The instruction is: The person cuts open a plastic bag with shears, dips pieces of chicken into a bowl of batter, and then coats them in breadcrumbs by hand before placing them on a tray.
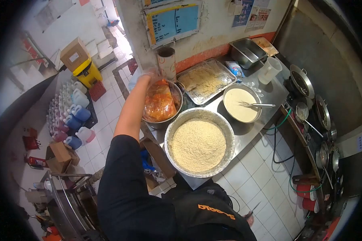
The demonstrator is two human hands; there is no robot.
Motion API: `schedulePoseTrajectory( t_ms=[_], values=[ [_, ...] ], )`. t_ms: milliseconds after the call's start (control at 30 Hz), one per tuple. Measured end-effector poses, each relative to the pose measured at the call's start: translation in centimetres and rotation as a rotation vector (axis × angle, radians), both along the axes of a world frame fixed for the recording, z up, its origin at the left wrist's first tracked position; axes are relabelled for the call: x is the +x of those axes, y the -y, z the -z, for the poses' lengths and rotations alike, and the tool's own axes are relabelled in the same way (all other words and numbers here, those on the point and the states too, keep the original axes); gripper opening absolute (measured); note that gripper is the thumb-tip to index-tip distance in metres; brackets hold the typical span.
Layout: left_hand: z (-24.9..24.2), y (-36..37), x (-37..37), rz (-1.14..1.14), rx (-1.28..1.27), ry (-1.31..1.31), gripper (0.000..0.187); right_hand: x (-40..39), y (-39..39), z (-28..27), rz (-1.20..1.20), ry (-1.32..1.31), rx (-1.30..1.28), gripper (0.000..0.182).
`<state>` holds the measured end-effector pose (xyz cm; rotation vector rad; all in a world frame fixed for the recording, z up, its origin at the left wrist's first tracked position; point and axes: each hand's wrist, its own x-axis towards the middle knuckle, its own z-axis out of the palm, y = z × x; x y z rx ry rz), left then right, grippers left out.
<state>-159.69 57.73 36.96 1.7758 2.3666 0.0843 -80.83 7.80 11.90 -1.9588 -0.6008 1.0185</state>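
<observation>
My left hand (150,75) reaches over a metal bowl (181,105) at the table's far left corner, closed on the top of a clear plastic bag (161,105) of red-orange marinated food. Its fingers are partly hidden by the plastic. Down at my right side, my right hand (250,220) is closed around a thin, pointed metal tool (255,207), too small to tell whether knife or scissors. Nearest me stands a large metal pot (167,150) of pale crumbs. To its right, a whisk (257,105) rests in a bowl of cream-coloured batter (239,98).
Behind the bowls lie a foil-lined tray (232,78) of crumbs, a clear jug (270,70) and a steel container (247,52). A cardboard tube (167,62) stands by the wall. Pans and strainers (302,110) line the right side. A cardboard box (159,154) sits below the table's left edge.
</observation>
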Motion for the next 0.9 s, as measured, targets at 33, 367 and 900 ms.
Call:
schedulePoseTrajectory(
  t_ms=[33,367,900],
  values=[
    [-0.1,0.0,0.2,0.003,-0.006,-0.002,0.043,0.2,-1.6,-0.1,0.082,-0.087,0.085,0.034],
    [-2.7,-1.0,-0.7,0.090,0.091,0.041,0.036,-8.6,-22.4,-17.3,-0.379,0.060,0.378,0.041],
    [3.8,-4.4,-1.0,-0.044,0.005,0.059,0.036,-15.6,-24.4,-18.5,-0.415,-0.180,0.322,0.038]
  ],
)
